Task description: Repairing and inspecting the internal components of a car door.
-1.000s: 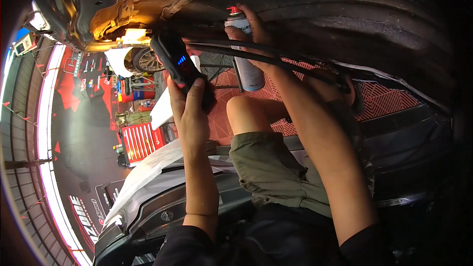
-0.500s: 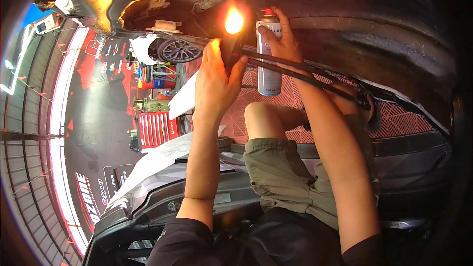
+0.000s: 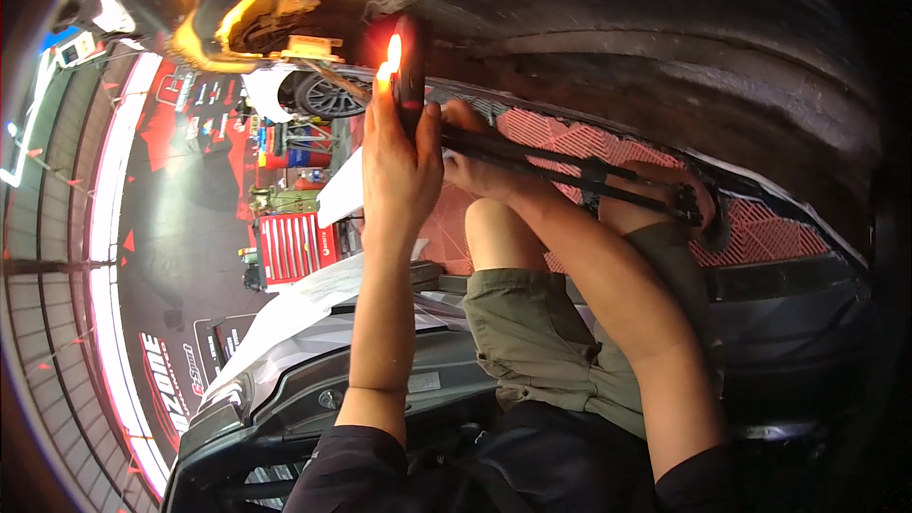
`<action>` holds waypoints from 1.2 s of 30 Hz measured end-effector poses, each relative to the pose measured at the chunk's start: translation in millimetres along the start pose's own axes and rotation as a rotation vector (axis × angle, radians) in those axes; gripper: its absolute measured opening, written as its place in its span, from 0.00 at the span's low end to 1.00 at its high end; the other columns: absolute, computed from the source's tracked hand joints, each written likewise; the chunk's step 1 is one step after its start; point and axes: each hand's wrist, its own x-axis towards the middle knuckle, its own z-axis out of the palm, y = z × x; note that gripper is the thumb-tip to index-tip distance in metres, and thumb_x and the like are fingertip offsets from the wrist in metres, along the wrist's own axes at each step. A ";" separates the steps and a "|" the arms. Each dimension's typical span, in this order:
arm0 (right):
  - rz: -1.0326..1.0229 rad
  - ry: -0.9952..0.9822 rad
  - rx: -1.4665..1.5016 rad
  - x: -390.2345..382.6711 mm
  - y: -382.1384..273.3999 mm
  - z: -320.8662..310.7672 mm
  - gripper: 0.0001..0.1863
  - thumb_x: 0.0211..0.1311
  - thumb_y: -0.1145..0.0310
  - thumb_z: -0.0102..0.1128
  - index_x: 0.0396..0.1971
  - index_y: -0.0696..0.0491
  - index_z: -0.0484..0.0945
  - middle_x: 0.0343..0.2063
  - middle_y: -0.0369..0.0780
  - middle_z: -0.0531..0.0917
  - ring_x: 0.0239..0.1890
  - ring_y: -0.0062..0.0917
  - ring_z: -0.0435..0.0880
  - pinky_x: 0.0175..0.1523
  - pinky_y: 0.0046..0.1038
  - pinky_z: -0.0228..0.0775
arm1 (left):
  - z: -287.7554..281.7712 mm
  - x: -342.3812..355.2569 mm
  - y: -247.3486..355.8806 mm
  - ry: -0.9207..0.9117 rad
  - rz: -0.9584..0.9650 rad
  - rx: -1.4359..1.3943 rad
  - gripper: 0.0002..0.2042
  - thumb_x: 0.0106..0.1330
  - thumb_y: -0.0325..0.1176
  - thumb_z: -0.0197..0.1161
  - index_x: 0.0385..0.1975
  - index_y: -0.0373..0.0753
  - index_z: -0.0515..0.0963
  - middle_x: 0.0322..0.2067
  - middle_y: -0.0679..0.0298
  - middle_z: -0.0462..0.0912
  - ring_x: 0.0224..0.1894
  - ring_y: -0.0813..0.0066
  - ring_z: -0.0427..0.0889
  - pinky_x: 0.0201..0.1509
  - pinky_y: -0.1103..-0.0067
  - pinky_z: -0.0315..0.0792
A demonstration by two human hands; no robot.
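Note:
My left hand [image 3: 399, 161] grips a black hand-held lamp [image 3: 411, 76] upright, its light glowing orange-red under the dark car panel [image 3: 617, 19]. Just right of it, my right hand [image 3: 489, 171] is behind two slanting black rods [image 3: 560, 176], fingers curled; what it holds is hidden. The spray can is not visible. Amber light falls on a bracket [image 3: 313, 47] at the panel's upper left.
My bent knee [image 3: 503, 233] is below my hands, over red tile flooring [image 3: 541, 138]. Beyond lie a wheel [image 3: 328, 95], a red tool chest [image 3: 290, 252], a white covering [image 3: 266, 332] over the car and a bright light strip [image 3: 128, 133].
The lamp has turned from showing blue indicators to showing its lit end. My right hand has dropped behind the rods, and the spray can has left view.

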 end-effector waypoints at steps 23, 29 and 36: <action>-0.361 -0.029 -0.509 0.6 -5.1 -14.6 0.36 0.43 0.65 0.74 0.59 0.45 0.77 0.50 0.47 0.81 0.51 0.41 0.82 0.56 0.42 0.75 | -16.9 0.0 -36.1 0.045 -0.069 -1.037 0.19 0.77 0.34 0.55 0.63 0.34 0.66 0.44 0.62 0.81 0.39 0.79 0.80 0.42 0.81 0.78; -0.246 -0.219 -0.456 17.6 -29.1 -45.1 0.33 0.47 0.60 0.70 0.58 0.47 0.77 0.57 0.47 0.78 0.56 0.41 0.80 0.60 0.41 0.74 | -4.6 -3.8 -33.1 0.172 -0.108 -1.204 0.20 0.77 0.40 0.55 0.61 0.36 0.67 0.45 0.59 0.82 0.40 0.73 0.84 0.39 0.79 0.80; -0.123 0.072 -0.406 20.1 12.5 -75.5 0.37 0.56 0.54 0.67 0.67 0.41 0.69 0.45 0.51 0.79 0.49 0.49 0.81 0.52 0.44 0.75 | 2.6 2.3 -11.4 0.167 -0.076 -1.201 0.17 0.78 0.42 0.52 0.55 0.35 0.69 0.37 0.58 0.83 0.31 0.71 0.84 0.32 0.80 0.79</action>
